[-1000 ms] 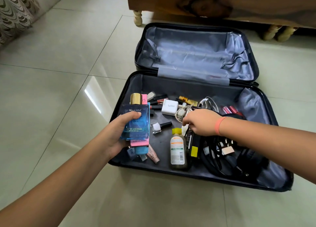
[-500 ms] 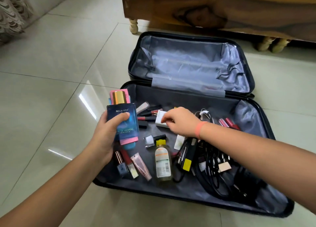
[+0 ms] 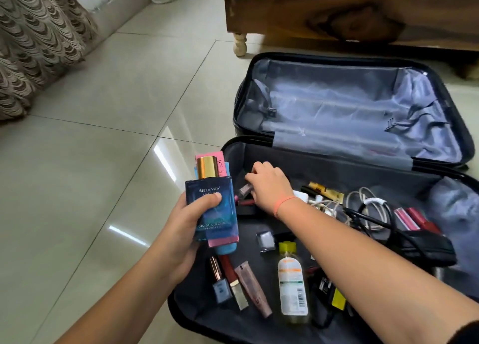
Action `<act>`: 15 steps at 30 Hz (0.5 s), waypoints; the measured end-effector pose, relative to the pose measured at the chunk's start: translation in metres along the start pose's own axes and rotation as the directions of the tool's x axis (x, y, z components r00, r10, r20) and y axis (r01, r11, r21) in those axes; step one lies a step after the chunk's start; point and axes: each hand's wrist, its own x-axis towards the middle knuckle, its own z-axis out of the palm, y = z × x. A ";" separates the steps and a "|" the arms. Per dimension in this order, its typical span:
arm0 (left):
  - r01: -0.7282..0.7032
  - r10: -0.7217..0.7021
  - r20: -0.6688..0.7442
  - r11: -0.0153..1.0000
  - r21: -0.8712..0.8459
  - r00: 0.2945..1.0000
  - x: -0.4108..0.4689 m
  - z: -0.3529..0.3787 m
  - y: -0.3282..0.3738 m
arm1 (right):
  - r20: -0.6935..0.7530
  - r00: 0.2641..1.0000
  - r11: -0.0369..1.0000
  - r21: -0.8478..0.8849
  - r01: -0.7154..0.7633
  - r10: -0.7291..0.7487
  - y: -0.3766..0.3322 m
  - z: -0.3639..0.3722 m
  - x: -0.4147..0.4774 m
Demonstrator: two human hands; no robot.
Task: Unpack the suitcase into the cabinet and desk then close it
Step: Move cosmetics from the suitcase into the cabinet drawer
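Observation:
The black suitcase point(image 3: 248, 229) lies open on the floor, and its grey-lined lid point(image 3: 337, 110) holds nothing. My left hand point(image 3: 181, 229) grips a blue cologne bottle point(image 3: 215, 214) with a gold cap, with a pink box point(image 3: 223, 162) and a blue item stacked behind it, above the case's left edge. My right hand point(image 3: 269, 185) reaches into the far left corner, fingers curled on a small mauve tube point(image 3: 244, 189). Loose in the case are a yellow-capped bottle point(image 3: 291, 284), a nail polish point(image 3: 221, 289), a lip gloss tube point(image 3: 254, 289), a white charger point(image 3: 302, 196), cables point(image 3: 368, 209) and red lipsticks point(image 3: 414, 218).
A wooden piece of furniture point(image 3: 337, 14) on turned legs point(image 3: 239, 44) stands just behind the suitcase lid. Patterned fabric point(image 3: 33, 45) hangs at the far left. Glossy floor tiles point(image 3: 103, 162) stretch out to the left of the case.
My right hand has moved left across the case, from the cables past the white charger to the tubes in the far left corner. My left hand keeps hold of the cologne stack.

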 end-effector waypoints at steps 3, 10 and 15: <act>-0.005 0.005 0.001 1.000 -0.009 1.000 0.004 -0.002 0.002 | 0.011 1.000 0.997 -0.079 0.000 0.001 -0.001 -0.004 0.009; 0.032 -0.032 -0.012 0.999 -0.003 0.999 0.000 0.007 -0.007 | 0.173 0.949 0.909 -0.286 0.304 -0.263 -0.013 -0.005 -0.016; 0.062 -0.064 -0.046 0.997 -0.047 0.997 -0.011 0.013 -0.008 | 0.150 0.963 0.932 -0.256 0.256 -0.223 -0.013 -0.015 -0.033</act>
